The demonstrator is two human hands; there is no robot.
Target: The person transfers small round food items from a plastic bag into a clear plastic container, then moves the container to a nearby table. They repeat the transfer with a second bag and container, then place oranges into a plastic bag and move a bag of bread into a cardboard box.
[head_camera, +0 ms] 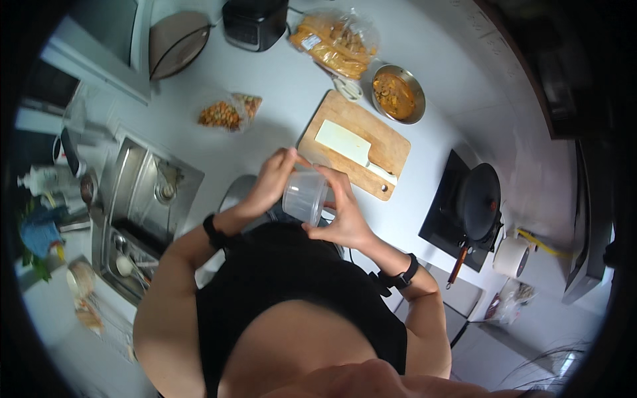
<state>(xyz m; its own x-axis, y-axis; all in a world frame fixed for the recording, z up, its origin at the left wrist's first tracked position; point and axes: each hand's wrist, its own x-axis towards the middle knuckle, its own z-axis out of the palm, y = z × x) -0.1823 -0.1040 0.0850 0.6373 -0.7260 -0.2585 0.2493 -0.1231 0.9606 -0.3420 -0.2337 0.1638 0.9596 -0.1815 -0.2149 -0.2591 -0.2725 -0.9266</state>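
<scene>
A clear plastic tub (pixel 304 198) is tipped on its side between my two hands, just in front of my black top. My right hand (pixel 347 211) grips it from the right, thumb at the near rim and fingers around the far side. From the left, my left hand (pixel 272 180) holds its far end, with some fingertips hidden behind it. A faint translucent edge shows just beyond the fingers; I cannot tell whether it is a lid. Past the hands, a white cleaver (pixel 343 143) lies flat on a wooden cutting board (pixel 393 144).
A metal pot (pixel 420 102) of orange stew and bagged food (pixel 331 42) stand behind the board. Bagged diced vegetables (pixel 219 115) lie to the left, near a steel sink (pixel 130 174). On the right, a frying pan (pixel 480 201) sits on a black cooktop (pixel 440 199).
</scene>
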